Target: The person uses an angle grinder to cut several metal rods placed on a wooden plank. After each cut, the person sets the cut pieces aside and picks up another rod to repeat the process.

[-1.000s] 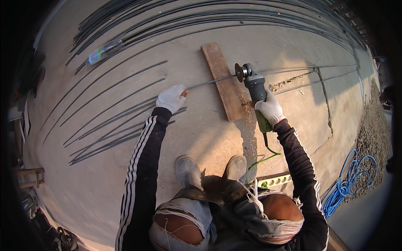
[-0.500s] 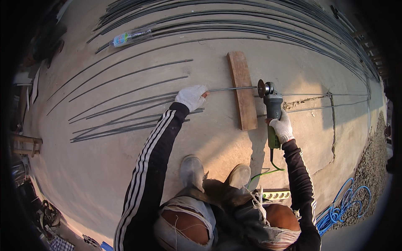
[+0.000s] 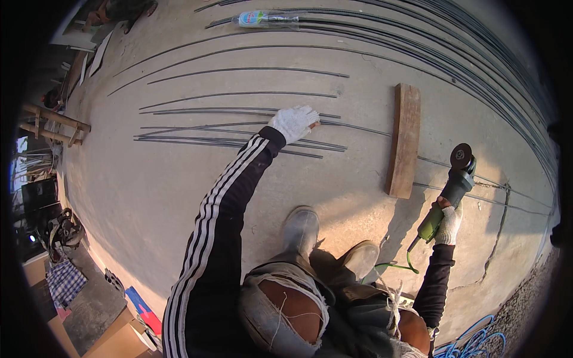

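Two arms (image 3: pixel 218 221) extend, left grip (image 3: pixel 294 124) over rods (image 3: pixel 364 129), right grip (image 3: pixel 450 224) around grinder (image 3: pixel 458 184).

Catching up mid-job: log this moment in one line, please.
left hand: at thin metal rods | right hand: gripping angle grinder | wooden block: between hands, apart from grinder

Along the left edge of the concrete floor (image 3: pixel 131 215), a broad stretch is left open beside the short rods (image 3: pixel 239 110), with a wooden stool (image 3: pixel 57 119) met at that edge. Toward the far edge, the way is crossed by long rods (image 3: pixel 418 48) and a plastic bottle (image 3: pixel 262 19). Rightward of the left hand (image 3: pixel 293 125), low passage is blocked by the wooden block (image 3: pixel 404 143). Between block and angle grinder (image 3: pixel 458 182), a gap is left, crossed low by rods. Toward the near edge, room is narrowed by boots (image 3: pixel 300 230).
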